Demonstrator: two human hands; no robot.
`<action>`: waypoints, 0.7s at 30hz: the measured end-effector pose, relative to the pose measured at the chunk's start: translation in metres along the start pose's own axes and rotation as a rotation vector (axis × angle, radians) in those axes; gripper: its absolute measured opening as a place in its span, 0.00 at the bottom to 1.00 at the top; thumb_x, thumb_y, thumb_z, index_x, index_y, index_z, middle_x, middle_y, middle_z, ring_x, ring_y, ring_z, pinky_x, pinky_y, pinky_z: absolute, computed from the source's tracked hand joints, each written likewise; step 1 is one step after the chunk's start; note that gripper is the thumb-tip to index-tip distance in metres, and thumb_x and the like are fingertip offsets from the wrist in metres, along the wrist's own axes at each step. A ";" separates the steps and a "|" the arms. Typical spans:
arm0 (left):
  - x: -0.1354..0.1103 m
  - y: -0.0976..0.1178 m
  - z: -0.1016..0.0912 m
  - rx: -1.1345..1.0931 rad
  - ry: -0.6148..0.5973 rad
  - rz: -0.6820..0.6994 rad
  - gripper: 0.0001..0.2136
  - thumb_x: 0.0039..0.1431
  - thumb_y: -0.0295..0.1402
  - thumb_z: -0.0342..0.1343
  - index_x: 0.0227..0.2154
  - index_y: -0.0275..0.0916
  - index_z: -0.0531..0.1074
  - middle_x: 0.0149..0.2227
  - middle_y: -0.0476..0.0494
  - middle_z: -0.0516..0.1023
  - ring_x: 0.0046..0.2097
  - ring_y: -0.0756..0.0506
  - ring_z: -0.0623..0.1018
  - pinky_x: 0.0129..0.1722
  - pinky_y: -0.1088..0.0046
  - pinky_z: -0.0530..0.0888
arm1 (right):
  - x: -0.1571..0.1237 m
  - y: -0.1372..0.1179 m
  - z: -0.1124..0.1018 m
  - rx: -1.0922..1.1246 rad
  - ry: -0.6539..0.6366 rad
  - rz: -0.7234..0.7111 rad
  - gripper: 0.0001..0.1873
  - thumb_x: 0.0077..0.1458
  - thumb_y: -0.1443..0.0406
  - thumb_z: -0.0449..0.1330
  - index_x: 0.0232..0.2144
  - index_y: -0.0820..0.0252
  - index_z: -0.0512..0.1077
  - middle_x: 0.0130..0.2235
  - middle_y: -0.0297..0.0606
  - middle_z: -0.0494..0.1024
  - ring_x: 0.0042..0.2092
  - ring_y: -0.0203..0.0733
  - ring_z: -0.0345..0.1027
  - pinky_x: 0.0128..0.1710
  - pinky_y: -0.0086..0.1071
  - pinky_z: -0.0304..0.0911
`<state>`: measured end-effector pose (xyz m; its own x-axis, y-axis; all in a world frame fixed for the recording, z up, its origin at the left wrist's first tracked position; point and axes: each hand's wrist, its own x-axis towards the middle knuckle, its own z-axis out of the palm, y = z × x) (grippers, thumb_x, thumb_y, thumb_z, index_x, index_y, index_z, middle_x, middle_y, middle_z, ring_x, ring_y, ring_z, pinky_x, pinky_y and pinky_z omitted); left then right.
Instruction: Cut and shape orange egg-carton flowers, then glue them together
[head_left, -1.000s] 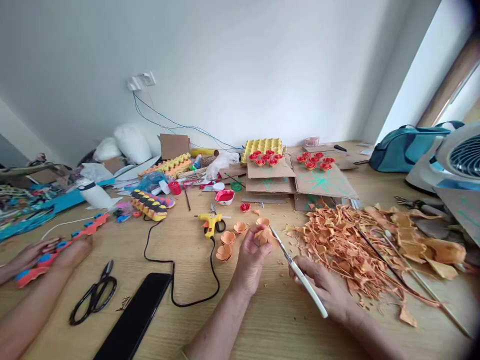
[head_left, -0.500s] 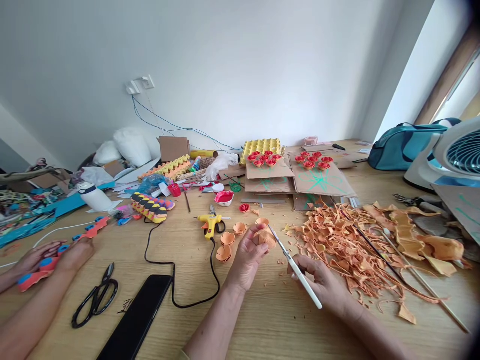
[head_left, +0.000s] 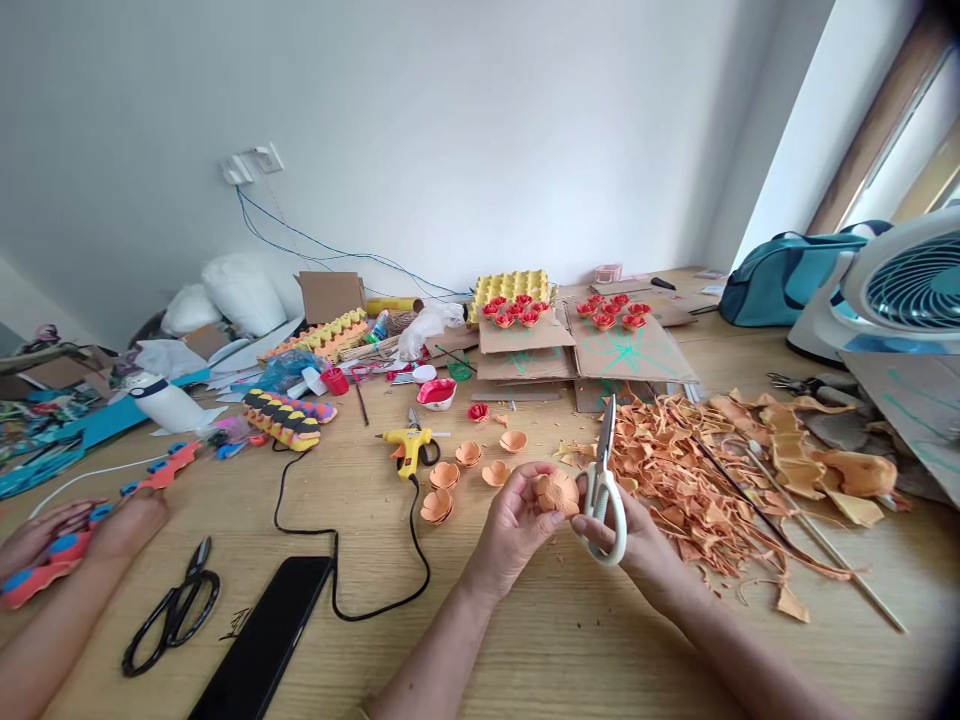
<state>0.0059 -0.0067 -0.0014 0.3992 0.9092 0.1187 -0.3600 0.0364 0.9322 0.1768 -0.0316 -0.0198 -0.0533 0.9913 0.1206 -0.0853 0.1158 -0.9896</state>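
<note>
Between the fingertips of my left hand [head_left: 514, 520] is an orange egg-carton cup [head_left: 556, 492], its rounded bottom towards me. My right hand [head_left: 637, 540] holds white-handled scissors [head_left: 606, 470], blades closed and pointing up and away. My right fingertips are at the cup's right edge; whether they grip it is hard to tell. Several trimmed cups with petal-like edges, such as one orange cup [head_left: 469, 454], rest on the table left of my hands. A heap of orange carton scraps [head_left: 697, 480] lies to the right.
A yellow glue gun [head_left: 409, 450] with black cord, black scissors [head_left: 176, 605] and a black phone [head_left: 262, 640] lie to the left. Red flowers [head_left: 517, 310] stand on cardboard [head_left: 525, 340] behind. At far left, another person's hands [head_left: 127, 525] hold a painted carton strip [head_left: 64, 548].
The scissors have moved off the cup and swung round, blades now upward and handles towards me. Both hands have come together around the cup. The view has shifted slightly right.
</note>
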 end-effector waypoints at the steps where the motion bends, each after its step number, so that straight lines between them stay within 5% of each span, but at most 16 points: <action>1: 0.000 -0.002 0.000 0.025 -0.014 0.007 0.21 0.53 0.33 0.68 0.49 0.42 0.70 0.41 0.46 0.75 0.43 0.48 0.74 0.48 0.71 0.70 | 0.000 -0.001 0.001 0.009 0.023 0.003 0.22 0.47 0.50 0.69 0.36 0.56 0.68 0.31 0.31 0.67 0.31 0.36 0.58 0.31 0.30 0.59; 8: 0.001 -0.003 -0.002 0.024 -0.079 -0.045 0.24 0.53 0.38 0.68 0.51 0.40 0.69 0.44 0.42 0.76 0.45 0.45 0.75 0.48 0.70 0.70 | 0.000 -0.005 -0.003 0.021 -0.020 -0.043 0.20 0.49 0.52 0.68 0.38 0.55 0.68 0.31 0.30 0.69 0.31 0.35 0.60 0.31 0.29 0.60; 14: 0.001 0.001 -0.003 0.009 0.035 -0.079 0.15 0.53 0.41 0.67 0.37 0.36 0.74 0.35 0.46 0.74 0.39 0.49 0.72 0.41 0.75 0.67 | -0.001 -0.002 -0.011 -0.075 -0.206 -0.021 0.19 0.53 0.53 0.66 0.40 0.56 0.66 0.32 0.31 0.69 0.31 0.35 0.60 0.31 0.29 0.59; 21: 0.002 0.004 -0.005 0.015 0.004 -0.151 0.13 0.50 0.35 0.67 0.39 0.38 0.75 0.30 0.50 0.73 0.35 0.50 0.71 0.39 0.75 0.66 | 0.002 0.000 -0.015 -0.053 -0.118 -0.071 0.19 0.55 0.53 0.65 0.42 0.55 0.66 0.32 0.31 0.69 0.32 0.36 0.60 0.31 0.30 0.58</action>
<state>0.0012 -0.0032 0.0007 0.4443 0.8955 -0.0249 -0.2837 0.1670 0.9442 0.1916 -0.0288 -0.0207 -0.1656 0.9666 0.1957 -0.0409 0.1915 -0.9806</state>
